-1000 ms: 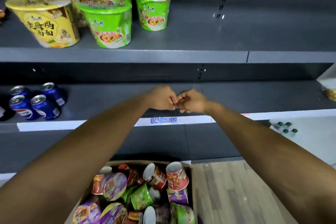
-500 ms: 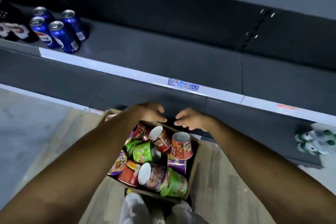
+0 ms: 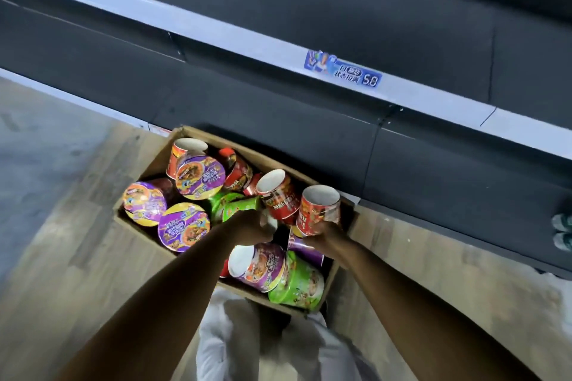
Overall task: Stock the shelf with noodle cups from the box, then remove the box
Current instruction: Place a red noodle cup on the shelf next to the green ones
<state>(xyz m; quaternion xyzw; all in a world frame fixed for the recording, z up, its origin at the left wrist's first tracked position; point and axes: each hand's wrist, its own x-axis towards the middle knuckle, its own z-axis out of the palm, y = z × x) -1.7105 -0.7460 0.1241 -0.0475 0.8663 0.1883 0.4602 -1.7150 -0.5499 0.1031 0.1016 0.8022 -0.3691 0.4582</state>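
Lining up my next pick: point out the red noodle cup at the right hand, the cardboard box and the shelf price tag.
red noodle cup [image 3: 318,206], head view, printed side wall.
cardboard box [image 3: 266,163], head view, far rim.
price tag [image 3: 343,73], head view, label's middle.

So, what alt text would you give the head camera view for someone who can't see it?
Looking down, a person's right grip holds a red noodle cup in a cardboard box of assorted cups on the floor, while the left grip curls against a darker red cup. A dark shelf runs behind, bearing a blue price tag.
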